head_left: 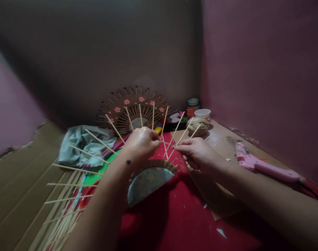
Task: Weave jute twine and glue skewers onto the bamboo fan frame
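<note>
A round disc (145, 181) with several thin wooden sticks (96, 140) fanning out from its rim lies tilted on the red cloth (180, 216). A band of woven twine (159, 164) runs round the sticks' bases. My left hand (142, 143) is closed over the upper sticks at the middle. My right hand (197, 153) pinches a thin strand of twine beside the sticks on the right, fingers pressed together.
A finished brown fan-shaped piece with pink flowers (134, 109) leans on the back wall. A ball of twine (198, 126), a white cup (202, 113) and a jar (193, 103) stand at the back right. A pink glue gun (263, 165) lies on the right. A pale cloth (83, 143) sits left.
</note>
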A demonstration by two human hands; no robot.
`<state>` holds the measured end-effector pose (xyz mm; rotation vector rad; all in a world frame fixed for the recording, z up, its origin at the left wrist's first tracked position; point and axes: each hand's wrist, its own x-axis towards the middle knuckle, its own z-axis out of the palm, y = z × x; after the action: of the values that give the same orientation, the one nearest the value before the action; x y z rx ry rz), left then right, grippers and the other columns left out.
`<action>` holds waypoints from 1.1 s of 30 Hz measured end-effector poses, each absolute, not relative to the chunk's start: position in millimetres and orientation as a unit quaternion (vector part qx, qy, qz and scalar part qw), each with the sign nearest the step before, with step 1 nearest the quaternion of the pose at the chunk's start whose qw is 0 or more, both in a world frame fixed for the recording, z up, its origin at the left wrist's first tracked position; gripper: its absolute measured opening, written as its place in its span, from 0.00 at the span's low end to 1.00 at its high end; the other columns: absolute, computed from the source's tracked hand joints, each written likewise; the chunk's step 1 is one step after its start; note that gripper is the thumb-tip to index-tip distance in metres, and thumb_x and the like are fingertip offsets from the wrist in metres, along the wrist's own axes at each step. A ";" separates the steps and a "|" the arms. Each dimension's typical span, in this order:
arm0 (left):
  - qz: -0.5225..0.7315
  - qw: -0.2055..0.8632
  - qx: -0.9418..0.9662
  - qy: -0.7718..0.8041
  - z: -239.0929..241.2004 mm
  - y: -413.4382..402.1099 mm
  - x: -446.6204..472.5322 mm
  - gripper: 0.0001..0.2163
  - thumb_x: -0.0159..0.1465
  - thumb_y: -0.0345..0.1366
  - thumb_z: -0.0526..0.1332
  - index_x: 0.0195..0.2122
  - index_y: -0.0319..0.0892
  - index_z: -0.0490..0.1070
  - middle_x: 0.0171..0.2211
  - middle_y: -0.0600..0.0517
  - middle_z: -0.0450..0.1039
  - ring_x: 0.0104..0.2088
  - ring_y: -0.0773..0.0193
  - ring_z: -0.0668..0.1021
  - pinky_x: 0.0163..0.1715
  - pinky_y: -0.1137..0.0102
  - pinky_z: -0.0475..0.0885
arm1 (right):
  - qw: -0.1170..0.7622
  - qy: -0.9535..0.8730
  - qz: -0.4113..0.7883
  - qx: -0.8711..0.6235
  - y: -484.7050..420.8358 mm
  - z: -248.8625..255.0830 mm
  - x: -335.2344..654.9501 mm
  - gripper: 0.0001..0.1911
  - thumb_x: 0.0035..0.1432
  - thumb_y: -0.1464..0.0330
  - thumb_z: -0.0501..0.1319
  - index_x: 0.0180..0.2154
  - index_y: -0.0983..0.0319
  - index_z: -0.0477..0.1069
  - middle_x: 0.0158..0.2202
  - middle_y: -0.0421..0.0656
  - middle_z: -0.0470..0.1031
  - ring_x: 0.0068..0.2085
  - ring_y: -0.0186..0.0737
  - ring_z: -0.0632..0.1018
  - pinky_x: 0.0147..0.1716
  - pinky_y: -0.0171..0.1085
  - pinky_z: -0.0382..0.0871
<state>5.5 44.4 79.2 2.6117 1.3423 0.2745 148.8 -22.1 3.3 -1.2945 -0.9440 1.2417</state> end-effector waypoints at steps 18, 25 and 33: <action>0.169 0.084 0.887 0.421 76.8 48.8 3.9 0.11 0.56 0.36 0.55 0.31 0.39 0.76 0.16 0.54 0.69 0.18 0.71 0.68 0.20 0.75 0.62 | 0.544 -0.411 0.496 -0.537 -13.8 -10.1 149.7 0.17 0.52 0.67 0.59 0.15 0.63 0.61 0.08 0.32 0.56 0.08 0.22 0.54 0.08 0.29 0.41; 0.262 0.102 0.854 0.438 86.0 45.9 -7.9 0.12 0.58 0.40 0.54 0.32 0.41 0.75 0.16 0.55 0.68 0.16 0.72 0.66 0.19 0.75 0.61 | 0.546 -0.407 0.496 -0.539 -14.8 -11.7 147.9 0.16 0.52 0.67 0.60 0.16 0.62 0.62 0.09 0.32 0.57 0.09 0.23 0.55 0.08 0.29 0.42; 0.168 0.070 0.896 0.406 82.5 37.6 -0.2 0.10 0.56 0.36 0.56 0.33 0.41 0.76 0.20 0.53 0.71 0.20 0.70 0.68 0.22 0.74 0.60 | 0.558 -0.415 0.483 -0.532 -13.8 -18.7 147.8 0.12 0.50 0.66 0.60 0.19 0.63 0.65 0.11 0.34 0.60 0.10 0.24 0.56 0.09 0.29 0.44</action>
<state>-0.2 37.6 82.5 2.6951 1.2229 0.5047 147.8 -13.8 -18.7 -1.2543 -0.9796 1.1387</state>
